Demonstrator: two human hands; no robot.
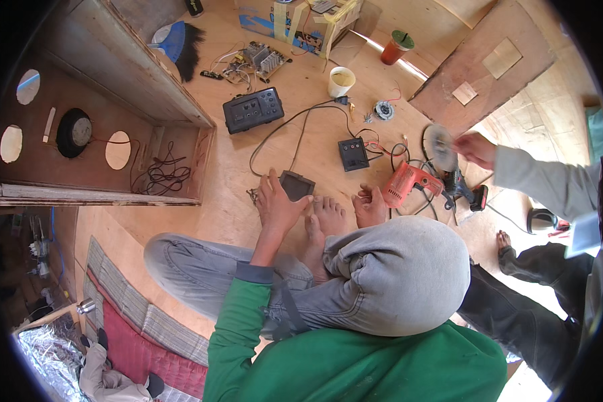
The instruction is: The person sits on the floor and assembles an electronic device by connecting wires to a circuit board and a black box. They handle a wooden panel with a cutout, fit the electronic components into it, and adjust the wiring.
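My left hand (280,202) grips a small black rectangular casing (297,185) low over the wooden floor, the thumb along its near edge and the fingers at its left side. A dark cable runs up from the casing. My right hand (370,206) rests beside my bare foot (328,218) with its fingers curled; whatever lies in them, if anything, is hidden. Just right of that hand lies a red power drill (405,184). Beyond it sits a small black box with sockets (353,155), wired with red and black leads.
At left stands a large wooden cabinet (208,144) with round cutouts. A black control panel (253,110), circuit board (264,62), white cup (342,81) and red cup (397,48) lie farther off. At right, another person's hand (476,149) is near a disc-shaped blade (439,147).
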